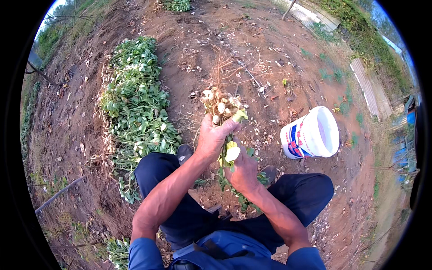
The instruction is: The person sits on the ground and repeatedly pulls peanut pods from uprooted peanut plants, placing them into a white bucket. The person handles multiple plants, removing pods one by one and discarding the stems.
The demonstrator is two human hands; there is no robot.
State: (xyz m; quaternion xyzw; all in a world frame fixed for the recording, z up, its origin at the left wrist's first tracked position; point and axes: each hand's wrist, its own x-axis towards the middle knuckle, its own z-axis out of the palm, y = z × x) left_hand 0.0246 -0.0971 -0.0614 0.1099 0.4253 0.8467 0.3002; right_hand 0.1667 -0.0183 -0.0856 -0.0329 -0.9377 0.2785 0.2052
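Between my knees I hold an uprooted peanut plant (221,104), its roots and pale pods pointing away from me and its leafy stems hanging toward my lap. My left hand (212,137) is closed around the plant just below the pod cluster, thumb laid across the stems. Lower down, my right hand (243,170) is closed on the leafy stems, with a yellowed leaf (232,152) showing beside its fingers. To the right stands a white bucket (306,135) with blue and red print; its inside is only partly visible.
A long pile of pulled peanut plants (137,96) lies on my left, with pods along its outer edge. Brown soil (189,58) ahead is strewn with dry leaves and bits. Corrugated sheets (366,85) lie at the far right. A pole (58,194) lies at the left.
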